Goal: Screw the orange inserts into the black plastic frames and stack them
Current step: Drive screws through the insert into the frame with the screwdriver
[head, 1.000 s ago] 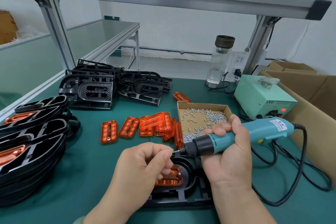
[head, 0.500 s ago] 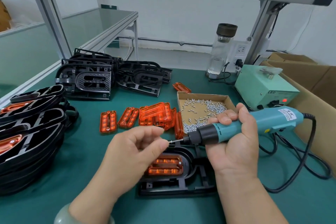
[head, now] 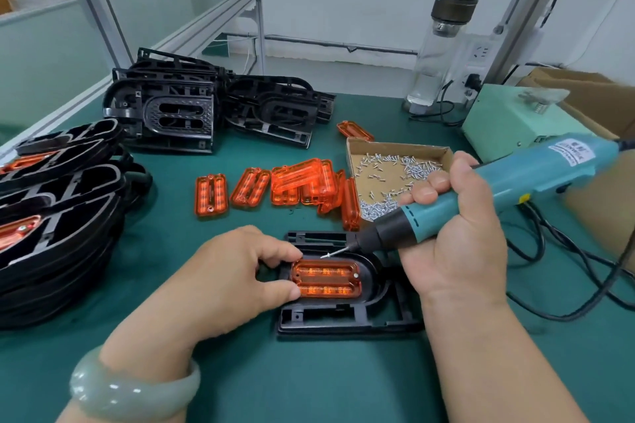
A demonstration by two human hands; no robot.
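Head view, one frame. I see the black frame (head: 343, 316) lying flat on the green worktop (head: 309, 381), near centre, with an orange insert (head: 326, 277) seated in its oval recess. One screw head shows at the insert's right end.

My left hand (head: 220, 282) rests on the worktop at the frame's left side, curled, thumb and forefinger tips pressed against the left end of the insert. A pale green bangle (head: 134, 391) sits on that wrist.

My right hand (head: 453, 244) is closed around the teal electric screwdriver (head: 481, 196), held tilted, tip pointing down and left. A small screw (head: 326, 254) hangs on the bit, just above the far edge of the insert; I cannot tell whether it touches the plastic.

Loose orange inserts (head: 299, 182) lie scattered and partly piled beyond the frame, mid-worktop. Just right of them, a shallow cardboard tray of screws (head: 395, 175), touching the pile. One more insert lies at the tray's far corner.

Far left: a heap of empty black frames (head: 192, 113). Near left: a stack of frames (head: 51, 216) with orange inserts visible in some.

Far right: a clear bottle (head: 443, 51) with a dark cap, a pale green power unit (head: 508, 124), and black cables (head: 567, 278) trailing across the worktop.
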